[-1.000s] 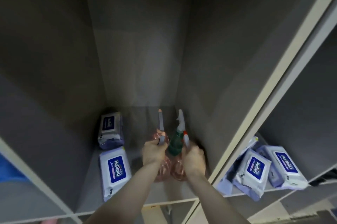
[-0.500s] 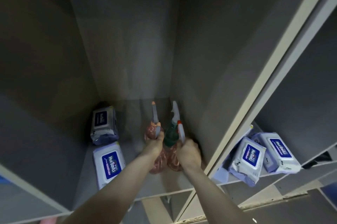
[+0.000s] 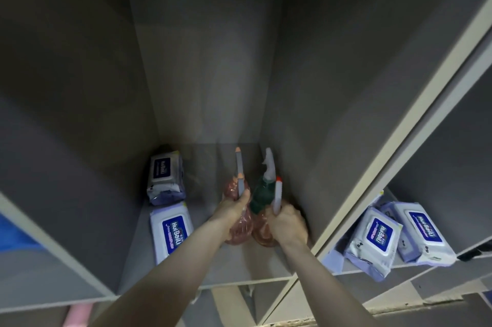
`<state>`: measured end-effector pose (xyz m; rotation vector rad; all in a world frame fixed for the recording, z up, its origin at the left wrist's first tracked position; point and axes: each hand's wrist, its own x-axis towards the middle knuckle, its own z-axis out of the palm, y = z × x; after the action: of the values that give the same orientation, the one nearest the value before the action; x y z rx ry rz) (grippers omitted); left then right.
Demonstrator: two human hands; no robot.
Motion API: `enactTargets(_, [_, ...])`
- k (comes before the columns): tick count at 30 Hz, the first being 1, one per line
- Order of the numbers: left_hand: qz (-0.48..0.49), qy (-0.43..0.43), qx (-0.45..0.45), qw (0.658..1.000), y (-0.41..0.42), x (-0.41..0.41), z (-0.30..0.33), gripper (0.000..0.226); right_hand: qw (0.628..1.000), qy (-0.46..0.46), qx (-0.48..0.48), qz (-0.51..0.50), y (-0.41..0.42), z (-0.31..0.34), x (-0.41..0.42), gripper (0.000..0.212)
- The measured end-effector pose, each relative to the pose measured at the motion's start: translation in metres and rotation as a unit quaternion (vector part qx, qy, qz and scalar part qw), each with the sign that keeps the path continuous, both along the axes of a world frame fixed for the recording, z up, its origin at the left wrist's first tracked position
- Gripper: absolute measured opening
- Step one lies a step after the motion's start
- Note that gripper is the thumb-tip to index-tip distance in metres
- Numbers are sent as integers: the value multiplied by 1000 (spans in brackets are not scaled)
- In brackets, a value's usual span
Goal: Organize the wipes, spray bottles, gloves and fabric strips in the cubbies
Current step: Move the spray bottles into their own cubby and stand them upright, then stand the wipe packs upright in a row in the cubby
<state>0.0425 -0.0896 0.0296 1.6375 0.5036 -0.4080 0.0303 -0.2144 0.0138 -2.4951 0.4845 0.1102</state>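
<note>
Left of the grey divider panel (image 3: 378, 145), a blue thing (image 3: 16, 236) lies in a side compartment; a pink thing (image 3: 77, 314) shows lower down.

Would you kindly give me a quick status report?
Left hand and right hand each grip a pink spray bottle. Green bottle between. Nothing blocking.

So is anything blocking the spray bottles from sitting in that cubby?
Nothing visible does. Both hands, left hand and right hand, already hold the pink spray bottles on the cubby floor; the wipes packs lie apart, leftward.
</note>
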Motion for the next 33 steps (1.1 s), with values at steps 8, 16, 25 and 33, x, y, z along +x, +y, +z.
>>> enactTargets(8, [33,-76,132,988,78,-38,-21,58,972,-222,-36,73,26,0,-49,76])
enactTargets(16, [146,-13,160,976,135,-72,-66,40,930,-55,157,328,114,-36,-82,60])
enactTargets(25, [50,99,178,978,147,-57,-107,60,915,124,299,239,137,-94,-27,55])
enactTargets(33, [104,-11,107,989,135,-91,-83,39,908,98,365,180,135,-106,-47,60])
